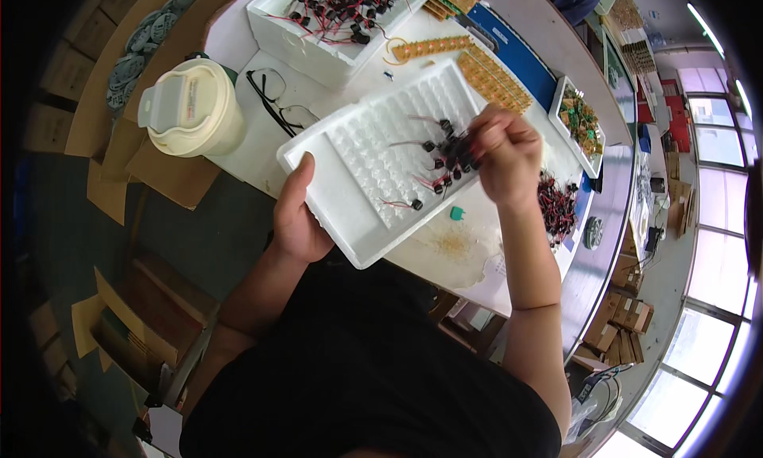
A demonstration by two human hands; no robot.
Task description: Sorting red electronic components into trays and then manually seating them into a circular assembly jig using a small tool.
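Observation:
My left hand (298, 223) grips the near left edge of a white foam tray (346, 211), its thumb over the rim. The tray is tilted above the table and has rows of small moulded pockets. At its right end lies a cluster of small black wired parts (455, 154) with thin red and dark leads. One black part lies apart, nearer the tray's front edge. My right hand (509, 156) is over that cluster, its fingers closed around some of the same parts; the fingertips partly hide them.
A white foam box (298, 48) with more wired parts stands behind. Glasses (278, 108) and a cream lidded cup (214, 112) are at left. Yellowish circuit boards (493, 76) lie beyond the tray. Another wired pile (556, 207) and a tray of boards (568, 140) sit right.

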